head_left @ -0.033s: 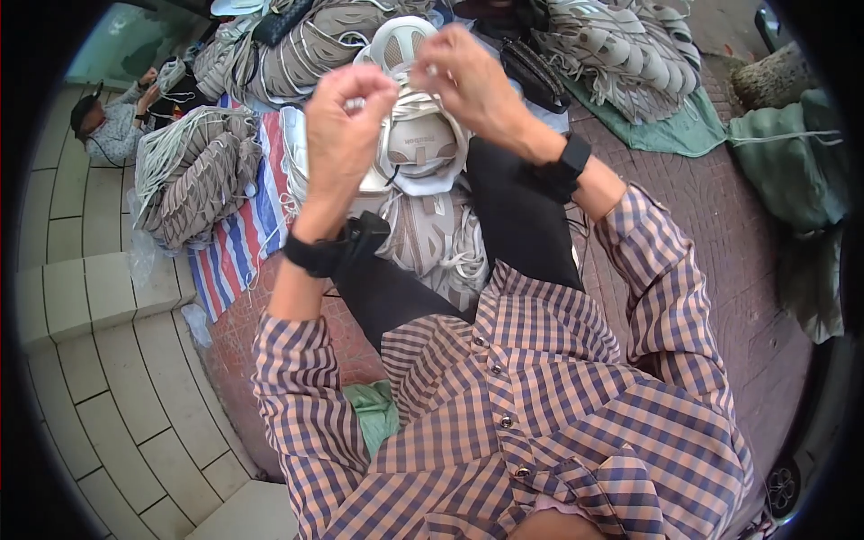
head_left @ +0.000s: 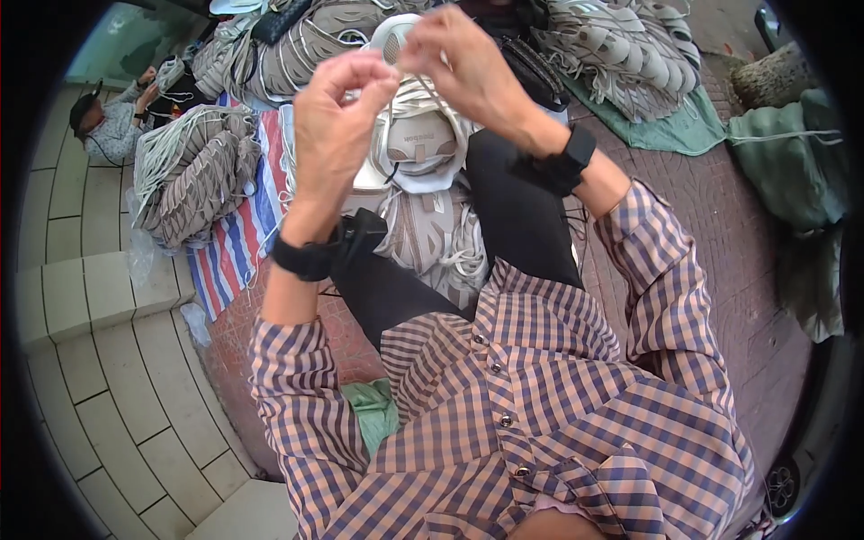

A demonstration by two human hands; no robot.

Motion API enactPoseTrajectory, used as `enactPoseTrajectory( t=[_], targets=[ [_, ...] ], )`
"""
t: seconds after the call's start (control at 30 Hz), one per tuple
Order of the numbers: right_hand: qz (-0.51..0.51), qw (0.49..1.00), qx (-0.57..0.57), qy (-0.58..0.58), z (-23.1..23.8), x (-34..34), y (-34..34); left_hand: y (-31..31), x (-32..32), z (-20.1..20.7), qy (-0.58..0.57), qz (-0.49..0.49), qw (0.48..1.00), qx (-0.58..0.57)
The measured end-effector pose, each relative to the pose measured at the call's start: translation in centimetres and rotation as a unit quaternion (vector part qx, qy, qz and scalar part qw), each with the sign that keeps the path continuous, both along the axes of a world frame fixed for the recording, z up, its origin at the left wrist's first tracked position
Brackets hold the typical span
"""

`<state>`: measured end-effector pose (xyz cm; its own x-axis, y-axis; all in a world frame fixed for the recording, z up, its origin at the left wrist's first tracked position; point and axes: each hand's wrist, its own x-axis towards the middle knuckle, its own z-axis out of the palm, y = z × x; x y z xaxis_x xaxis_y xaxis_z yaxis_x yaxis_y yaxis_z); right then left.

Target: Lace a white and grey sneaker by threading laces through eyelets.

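A white and beige sneaker (head_left: 421, 146) with pale laces stands between my knees, its heel end toward me. Both my hands are raised over its far end, close together. The fingers of my left hand (head_left: 342, 112) are pinched on what looks like a thin pale shoelace. My right hand (head_left: 468, 76) pinches beside it; its fingertips are slightly blurred, and the lace there is mostly hidden. A short dark strand hangs at the sneaker's left side. Below lie more beige uppers (head_left: 423, 229) with loose laces, between my black-clad legs.
Bundled beige shoe parts (head_left: 202, 171) rest at the left by a striped sheet (head_left: 238, 243). Another bundle (head_left: 621, 54) lies at the far right on green sheeting (head_left: 670, 126). A green sack (head_left: 792, 162) stands right. Far left, another person (head_left: 112, 130) handles shoes beside the tiled step (head_left: 99, 288).
Both hands have risen slightly and drawn closer together over the sneaker. White bits seen at the fingers before are now mostly hidden.
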<state>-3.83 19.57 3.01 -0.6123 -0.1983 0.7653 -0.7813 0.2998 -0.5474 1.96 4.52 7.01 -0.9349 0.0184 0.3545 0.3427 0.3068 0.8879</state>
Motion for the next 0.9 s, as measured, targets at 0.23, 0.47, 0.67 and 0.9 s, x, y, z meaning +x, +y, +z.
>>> enactPoseTrajectory(
  t=[0.23,0.47,0.67,0.9],
  targets=[
    [0.154,0.973,-0.163,-0.046,10.5,3.5,0.0,0.3,3.1,8.3,-0.021,-0.014,1.0,-0.001],
    [0.124,0.989,-0.075,-0.023,4.0,8.0,1.0,3.5,7.1,8.0,-0.049,-0.17,0.983,0.037],
    [0.213,0.929,-0.15,-0.262,-1.9,10.3,3.4,-2.0,4.1,2.0,-0.204,-0.044,0.973,0.099],
    [0.215,0.809,-0.243,-0.489,-4.4,11.7,3.2,-2.6,-1.7,-5.2,0.075,0.058,0.906,-0.413]
  ],
)
